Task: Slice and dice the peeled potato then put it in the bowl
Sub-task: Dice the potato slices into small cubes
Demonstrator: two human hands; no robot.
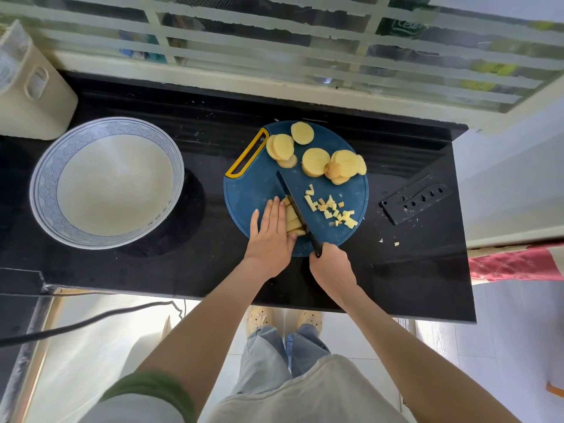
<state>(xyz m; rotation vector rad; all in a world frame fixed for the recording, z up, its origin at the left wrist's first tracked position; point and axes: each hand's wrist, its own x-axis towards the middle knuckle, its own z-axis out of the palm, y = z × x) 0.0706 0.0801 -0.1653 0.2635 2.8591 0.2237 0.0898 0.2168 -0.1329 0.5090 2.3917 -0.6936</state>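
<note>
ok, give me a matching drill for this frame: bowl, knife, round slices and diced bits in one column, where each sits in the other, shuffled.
1. bowl
2. knife
3. round slices
4. diced bits

A. far half of the cutting board
B. gripped by the right hand, blade on the potato strips
C. left of the board, empty
D. on the board, right of the blade

Pairs: 1-C, 2-B, 3-A, 4-D
</note>
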